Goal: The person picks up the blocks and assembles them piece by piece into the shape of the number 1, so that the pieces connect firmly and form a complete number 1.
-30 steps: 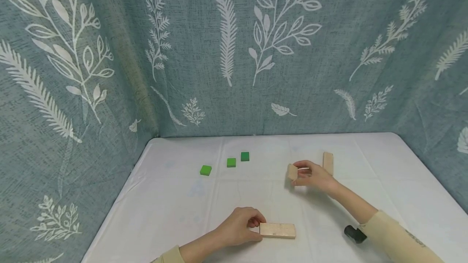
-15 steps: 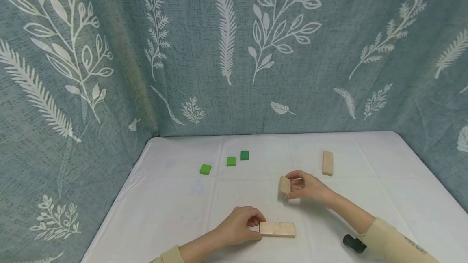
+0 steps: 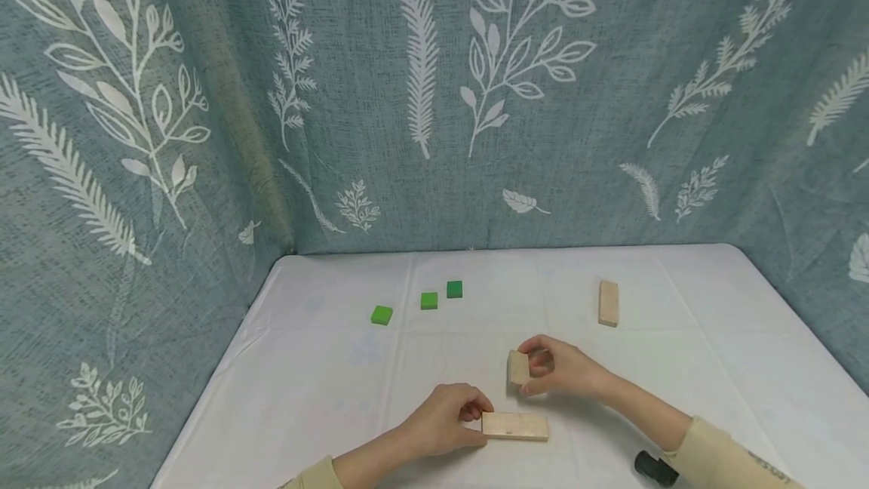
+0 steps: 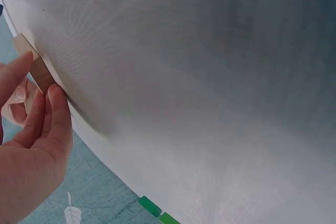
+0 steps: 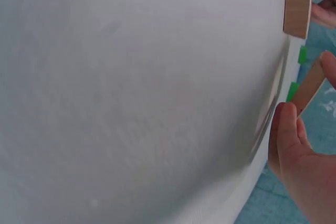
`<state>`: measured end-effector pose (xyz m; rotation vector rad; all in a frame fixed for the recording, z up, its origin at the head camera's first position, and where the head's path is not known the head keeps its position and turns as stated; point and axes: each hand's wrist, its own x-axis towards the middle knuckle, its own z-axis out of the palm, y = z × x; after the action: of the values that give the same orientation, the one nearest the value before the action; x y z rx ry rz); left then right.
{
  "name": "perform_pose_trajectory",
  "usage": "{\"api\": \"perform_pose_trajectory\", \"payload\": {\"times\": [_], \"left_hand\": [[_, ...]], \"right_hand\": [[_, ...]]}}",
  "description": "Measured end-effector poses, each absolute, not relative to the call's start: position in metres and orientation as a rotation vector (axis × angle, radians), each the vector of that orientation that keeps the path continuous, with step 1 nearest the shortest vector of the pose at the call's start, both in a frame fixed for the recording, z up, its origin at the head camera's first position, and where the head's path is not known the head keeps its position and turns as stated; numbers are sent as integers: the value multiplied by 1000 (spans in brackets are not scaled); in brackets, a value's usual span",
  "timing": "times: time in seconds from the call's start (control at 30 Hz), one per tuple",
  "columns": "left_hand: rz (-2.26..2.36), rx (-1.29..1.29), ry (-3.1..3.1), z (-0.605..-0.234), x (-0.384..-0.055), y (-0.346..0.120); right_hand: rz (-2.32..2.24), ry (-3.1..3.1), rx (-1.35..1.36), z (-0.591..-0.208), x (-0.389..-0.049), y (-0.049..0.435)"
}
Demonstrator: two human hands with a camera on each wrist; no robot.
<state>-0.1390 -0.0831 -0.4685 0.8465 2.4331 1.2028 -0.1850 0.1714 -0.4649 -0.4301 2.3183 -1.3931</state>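
In the head view a plain wooden block (image 3: 514,426) lies flat near the front of the table, its long side running left to right. My left hand (image 3: 444,421) pinches its left end between thumb and fingers. Just beyond it, my right hand (image 3: 563,370) holds a second wooden block (image 3: 518,368) by its edges, tipped and apart from the first. The left wrist view has the left hand's fingertips on the first block (image 4: 41,72). Seen from the right wrist, the held block (image 5: 310,86) slants between thumb and fingers.
Another wooden block (image 3: 608,303) lies at the back right. Two light green square pieces (image 3: 382,315) and a dark green one (image 3: 454,290) sit at the back left. A small black object (image 3: 655,468) is by the right sleeve. A patterned curtain (image 3: 434,96) hangs behind the table.
My right hand has brought its wooden block left and toward the front, nearer to the lying block. The left hand and its block have stayed in place.
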Motion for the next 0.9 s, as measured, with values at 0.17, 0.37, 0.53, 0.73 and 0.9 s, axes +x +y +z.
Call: {"api": "perform_pose_trajectory", "payload": {"times": [0.17,0.37,0.53,0.73,0.9], "left_hand": [[1193,853,2436,-468,-140,-83],[1203,863,2443,-468,-140,-83],[1191,866,2453,-468,-140,-83],[1188,867,2451,-468,-139,-83],[1194,864,2448,-468,-139,-83]], "right_hand": [[-1383,2284,-483,-464,-180,169],[-1343,2280,-552,-466,-176,165],[-1306,2306,-619,-469,-175,164],[-1304,2316,-659,-469,-174,163],[-1311,2308,-688,-470,-173,163]]}}
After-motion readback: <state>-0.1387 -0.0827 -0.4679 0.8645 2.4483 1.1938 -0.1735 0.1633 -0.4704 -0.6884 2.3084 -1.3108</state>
